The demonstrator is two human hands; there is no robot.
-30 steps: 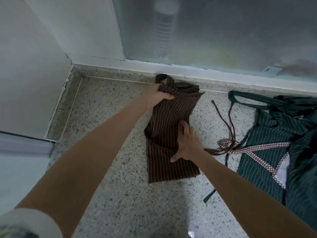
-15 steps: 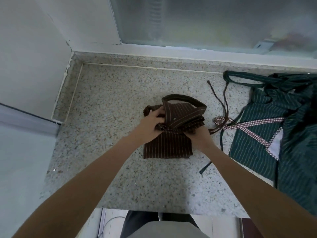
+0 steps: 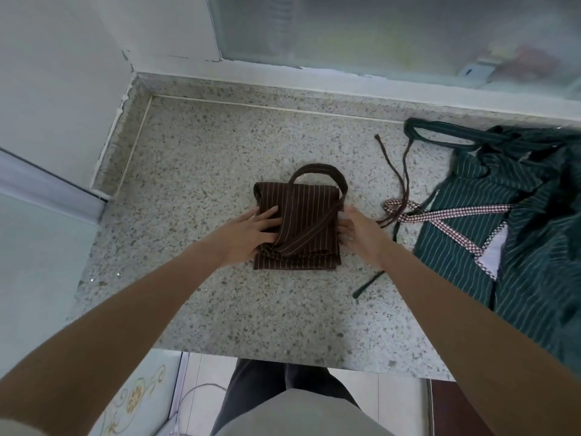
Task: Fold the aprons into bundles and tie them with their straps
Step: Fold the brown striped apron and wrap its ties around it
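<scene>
A brown pinstriped apron lies folded into a small square bundle in the middle of the speckled stone counter. Its neck loop arches over the far edge. My left hand rests flat on the bundle's left side, fingers spread. My right hand presses against the right side, fingertips tucked at the fabric edge. Two thin brown straps trail away to the right, toward a green striped apron spread out there.
A checked red-and-white strap crosses the green apron. A frosted window and its sill run along the back, a white wall closes the left. The counter's front edge lies near my legs.
The brown apron went from a long folded strip to a compact square. Both hands came down from gripping the upper fold to lie at the bundle's sides.
</scene>
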